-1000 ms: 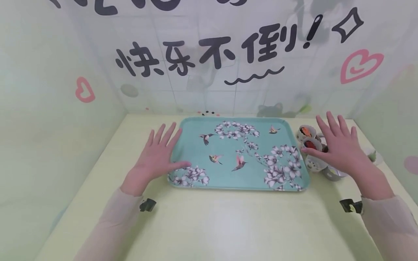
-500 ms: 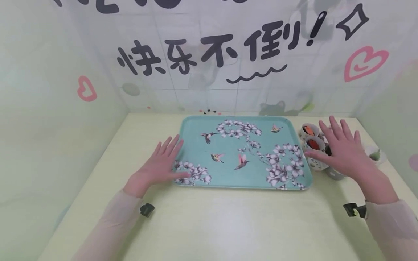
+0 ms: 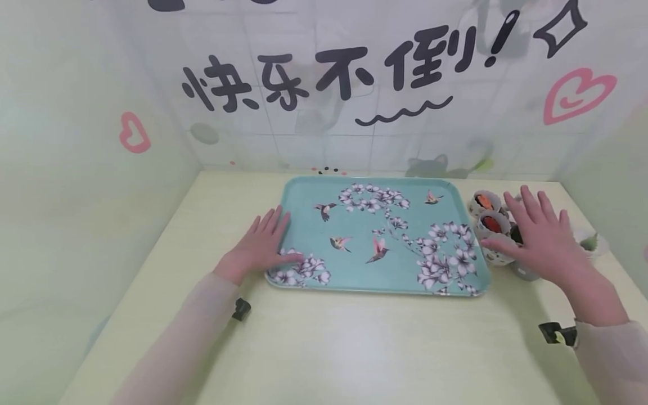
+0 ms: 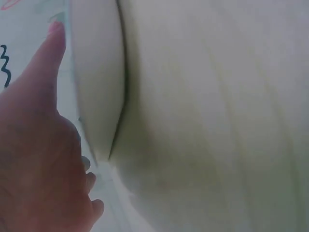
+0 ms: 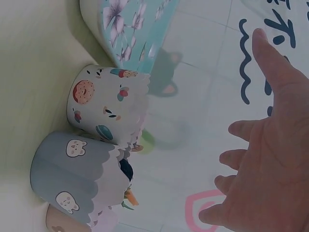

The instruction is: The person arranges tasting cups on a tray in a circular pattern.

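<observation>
A light blue tray (image 3: 349,264) printed with blossoms and birds lies on the pale table. My left hand (image 3: 259,247) is spread at the tray's left side, thumb and fingertips overlapping its rim in the head view. In the left wrist view the left hand (image 4: 43,154) is beside the tray's pale outer side (image 4: 99,72). My right hand (image 3: 549,244), fingers spread, hovers over several patterned paper cups right of the tray. One is a white cup (image 5: 106,104), another a grey cup (image 5: 72,174) with bear faces. Neither hand holds anything.
Cups beside the tray contain an orange item (image 3: 484,201), a red item (image 3: 492,224) and something dark. A further cup (image 3: 597,244) with a green item stands at the far right. Walls (image 3: 324,152) with printed writing and hearts enclose the table at the back and sides.
My left hand has lowered toward the tray's left edge and shifted slightly right. My right hand has moved slightly right and down over the cups. The head view has shifted a little.
</observation>
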A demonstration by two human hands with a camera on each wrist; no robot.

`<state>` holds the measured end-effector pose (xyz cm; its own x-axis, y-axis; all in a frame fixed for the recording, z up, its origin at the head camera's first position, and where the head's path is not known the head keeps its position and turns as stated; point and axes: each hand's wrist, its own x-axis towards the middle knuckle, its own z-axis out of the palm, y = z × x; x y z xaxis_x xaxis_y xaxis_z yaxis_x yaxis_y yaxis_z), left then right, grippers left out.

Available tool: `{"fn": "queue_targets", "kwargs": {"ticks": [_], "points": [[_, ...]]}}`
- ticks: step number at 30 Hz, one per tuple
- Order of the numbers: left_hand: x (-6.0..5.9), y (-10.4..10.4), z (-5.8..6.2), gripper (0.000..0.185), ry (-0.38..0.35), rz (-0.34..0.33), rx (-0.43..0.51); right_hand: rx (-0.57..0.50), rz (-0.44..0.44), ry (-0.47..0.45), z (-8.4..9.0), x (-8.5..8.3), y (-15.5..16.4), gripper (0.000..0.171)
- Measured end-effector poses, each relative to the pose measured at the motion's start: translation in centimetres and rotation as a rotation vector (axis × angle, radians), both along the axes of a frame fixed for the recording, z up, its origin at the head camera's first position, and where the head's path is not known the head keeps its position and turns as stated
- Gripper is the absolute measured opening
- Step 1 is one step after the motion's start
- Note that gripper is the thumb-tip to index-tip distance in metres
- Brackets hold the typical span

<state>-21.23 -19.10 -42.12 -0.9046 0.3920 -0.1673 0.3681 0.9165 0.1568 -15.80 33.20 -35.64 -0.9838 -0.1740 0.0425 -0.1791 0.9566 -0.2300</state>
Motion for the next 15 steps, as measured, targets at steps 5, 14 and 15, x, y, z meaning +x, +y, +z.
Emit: {"fn": "queue_targets", "kwargs": {"ticks": [5, 14, 15], "points": [[-0.21, 0.37, -0.66, 0.115, -0.044, 0.006, -0.003, -0.010, -0.012, -0.002, -0.36, 0.32, 0.33, 0.104], [-0.09, 0.10, -0.27, 0.133, -0.125, 0.011, 0.037, -0.031, -0.030, 0.016, -0.45, 0.52, 0.83, 0.103], [0.08, -0.01, -0.19, 0.136, -0.137, 0.010, 0.035, -0.031, -0.032, 0.016, -0.45, 0.54, 0.94, 0.103]]}}
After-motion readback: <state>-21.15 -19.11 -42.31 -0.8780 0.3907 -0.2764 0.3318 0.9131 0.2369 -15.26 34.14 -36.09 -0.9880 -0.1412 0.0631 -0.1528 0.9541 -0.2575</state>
